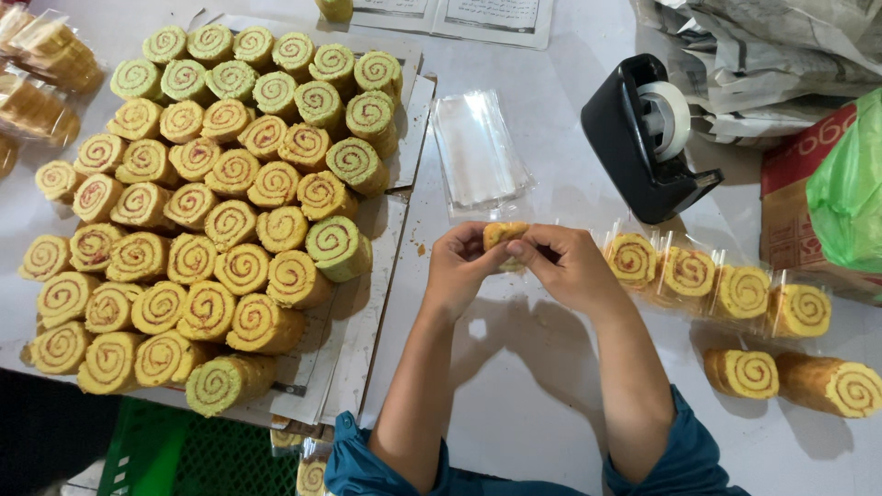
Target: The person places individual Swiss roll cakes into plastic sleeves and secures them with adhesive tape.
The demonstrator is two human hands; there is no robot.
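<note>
Both forearms in teal sleeves reached up from the near edge, hands meeting over the white tabletop (514,367).
L hand (457,266) & R hand (571,268) each had a closed fingertip grip on one yellow swirl-roll slice (503,235), held between them just above the tabletop w/ clear wrap around it. Beyond: stack of clear bags (478,156). To the R, bagged slices (717,285) in a row & black tape dispenser (643,138). To the L, big pile of unwrapped rolls (211,211) on cardboard.
</note>
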